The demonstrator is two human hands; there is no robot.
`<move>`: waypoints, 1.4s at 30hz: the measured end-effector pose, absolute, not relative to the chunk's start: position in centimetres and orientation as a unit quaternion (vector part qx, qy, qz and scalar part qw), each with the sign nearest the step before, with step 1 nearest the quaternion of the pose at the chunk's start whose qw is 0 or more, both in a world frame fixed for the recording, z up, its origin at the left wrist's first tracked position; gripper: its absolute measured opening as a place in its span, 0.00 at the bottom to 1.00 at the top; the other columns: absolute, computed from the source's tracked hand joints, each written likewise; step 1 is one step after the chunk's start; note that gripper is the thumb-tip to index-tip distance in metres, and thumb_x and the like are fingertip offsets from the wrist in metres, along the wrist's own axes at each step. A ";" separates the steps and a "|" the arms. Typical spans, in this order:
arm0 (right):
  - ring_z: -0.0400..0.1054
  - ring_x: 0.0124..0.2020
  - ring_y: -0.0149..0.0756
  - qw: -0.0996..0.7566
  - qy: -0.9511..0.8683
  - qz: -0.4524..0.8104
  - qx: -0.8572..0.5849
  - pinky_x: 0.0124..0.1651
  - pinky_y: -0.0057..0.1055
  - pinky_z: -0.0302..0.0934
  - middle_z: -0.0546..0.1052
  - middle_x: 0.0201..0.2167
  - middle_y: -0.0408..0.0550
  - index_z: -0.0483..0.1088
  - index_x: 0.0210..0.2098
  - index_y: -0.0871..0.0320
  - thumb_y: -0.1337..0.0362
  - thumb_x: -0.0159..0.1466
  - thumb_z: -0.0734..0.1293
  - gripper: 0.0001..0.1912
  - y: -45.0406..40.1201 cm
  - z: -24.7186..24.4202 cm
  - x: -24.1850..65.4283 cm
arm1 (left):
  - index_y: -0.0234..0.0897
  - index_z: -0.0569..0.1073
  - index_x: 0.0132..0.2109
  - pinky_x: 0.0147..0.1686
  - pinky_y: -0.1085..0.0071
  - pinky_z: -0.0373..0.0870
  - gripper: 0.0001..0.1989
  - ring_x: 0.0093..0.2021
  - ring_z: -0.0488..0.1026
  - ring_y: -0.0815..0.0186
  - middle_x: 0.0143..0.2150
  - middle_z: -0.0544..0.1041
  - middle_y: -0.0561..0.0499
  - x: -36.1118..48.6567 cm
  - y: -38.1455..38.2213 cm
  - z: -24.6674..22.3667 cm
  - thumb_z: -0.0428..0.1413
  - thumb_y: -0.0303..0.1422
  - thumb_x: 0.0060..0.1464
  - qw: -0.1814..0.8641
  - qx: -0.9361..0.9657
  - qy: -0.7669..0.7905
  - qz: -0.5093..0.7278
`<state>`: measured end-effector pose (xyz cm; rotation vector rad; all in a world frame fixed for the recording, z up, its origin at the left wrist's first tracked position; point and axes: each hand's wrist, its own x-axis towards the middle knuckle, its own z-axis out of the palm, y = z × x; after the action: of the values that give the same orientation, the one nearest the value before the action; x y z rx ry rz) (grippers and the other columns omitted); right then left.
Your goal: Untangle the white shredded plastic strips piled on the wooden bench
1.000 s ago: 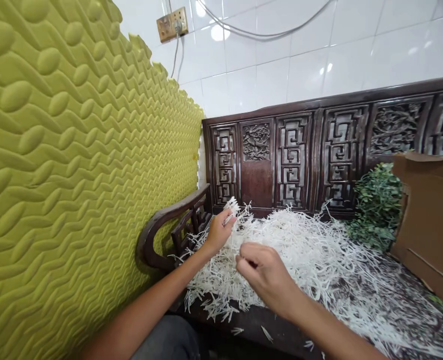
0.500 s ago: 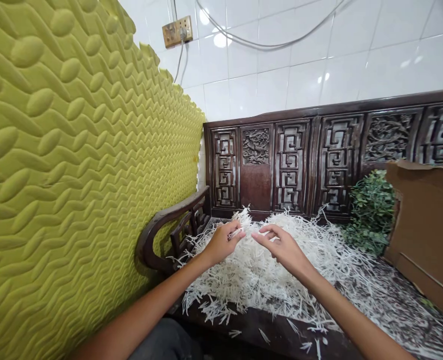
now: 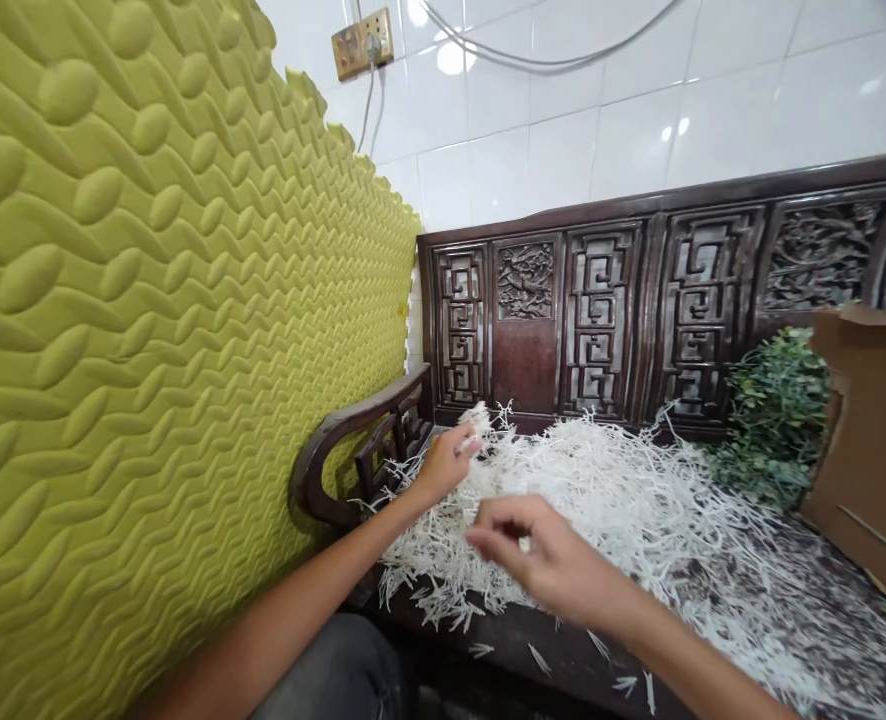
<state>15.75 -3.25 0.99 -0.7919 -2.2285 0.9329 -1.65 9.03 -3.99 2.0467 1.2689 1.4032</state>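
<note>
My left hand [image 3: 450, 460] is closed around a small bunch of white branching plastic sprigs [image 3: 477, 418], whose forked tips stick up past the fingers. Lower and nearer to me, my right hand [image 3: 529, 550] hangs over the front of a loose pile of the same white sprigs [image 3: 593, 480]. Its thumb and index finger curl together in a pinch, slightly smeared by motion. Whatever lies between those fingertips, if anything, I cannot make out. The two hands are apart.
The pile lies on a dark carved wooden bench [image 3: 525, 365] with a curved armrest [image 3: 323, 450]. A yellow textured foam mat [image 3: 188, 300] stands at left. Green artificial foliage [image 3: 777, 420] and a cardboard box [image 3: 874, 440] sit at right. Several stray sprigs lie along the front edge.
My right hand has come down and toward me, away from the left hand, and its fingers have curled in. The left hand keeps its bunch. The view has shifted slightly.
</note>
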 end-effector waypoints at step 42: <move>0.43 0.15 0.25 0.178 -0.957 0.114 -0.198 0.21 0.29 0.35 0.62 0.13 0.39 0.57 0.15 0.58 0.65 0.51 0.66 0.14 -7.4 -1.4 10.8 | 0.35 0.71 0.40 0.38 0.70 0.65 0.15 0.37 0.71 0.62 0.35 0.74 0.49 0.2 7.7 -2.9 0.53 0.43 0.57 0.201 0.708 0.475 0.482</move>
<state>10.76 -7.44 -1.42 -0.5595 -2.7075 0.3232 0.16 7.65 -2.94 1.9774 1.3275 1.3475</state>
